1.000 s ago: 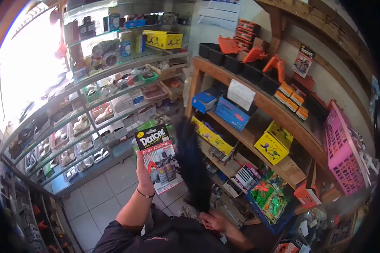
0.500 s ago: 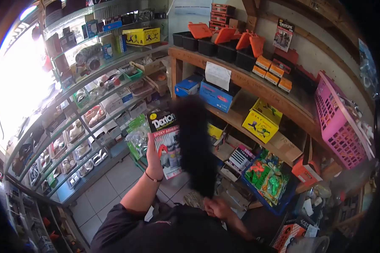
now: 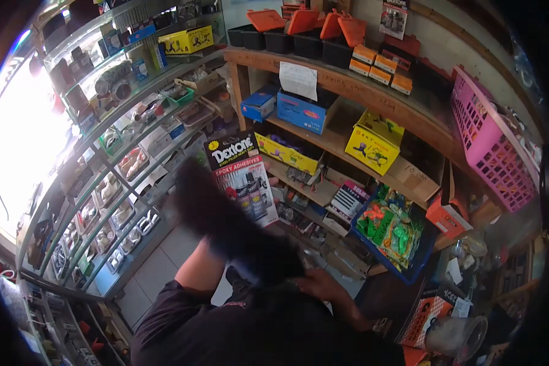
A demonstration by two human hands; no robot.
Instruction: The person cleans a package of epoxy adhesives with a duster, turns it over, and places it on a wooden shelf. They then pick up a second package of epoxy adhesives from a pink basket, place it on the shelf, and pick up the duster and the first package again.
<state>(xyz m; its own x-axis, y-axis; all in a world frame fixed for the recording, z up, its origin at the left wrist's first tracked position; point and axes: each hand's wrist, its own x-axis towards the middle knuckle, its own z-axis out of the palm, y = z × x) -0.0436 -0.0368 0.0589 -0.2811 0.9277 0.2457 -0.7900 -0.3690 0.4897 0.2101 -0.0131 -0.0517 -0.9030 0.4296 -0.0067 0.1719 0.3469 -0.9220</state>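
My left hand holds up a Dextone epoxy adhesive pack, a card with tubes pictured or packed on its front. Only its fingertips show at the pack's right edge; the black object in front covers the wrist and palm. Closed around the lower end of that fluffy black duster is my right hand. The duster is blurred, slants up to the left and overlaps the pack's lower left part.
Glass display shelves with small parts curve along the left. A wooden shelf ahead bears black bins with orange lids and a pink basket. Below stand a yellow box and a blue tray of colourful packets.
The duster has swung from upright to a slant toward the left, across the left forearm. The pack has shifted slightly right and up, showing more of its front. The view has turned slightly.
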